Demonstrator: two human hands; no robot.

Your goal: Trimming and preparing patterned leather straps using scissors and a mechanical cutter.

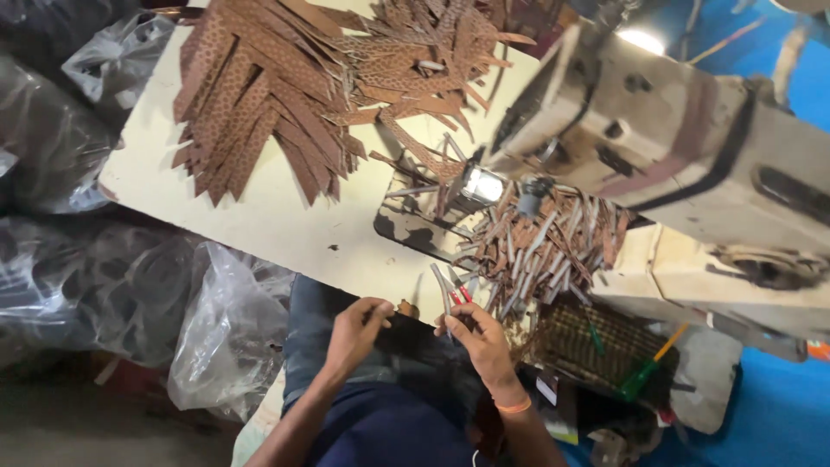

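Lower centre of frame: left hand (359,329) pinches a dark strip's (413,327) end; right hand (475,337) grips the other end beside snips (450,292), strip lying crosswise.

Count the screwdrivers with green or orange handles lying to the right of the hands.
2. A green-handled screwdriver lies at the basket's right edge, and an orange-handled screwdriver sits just above it, pointing toward the sewing machine. More tools may be hidden in the basket.
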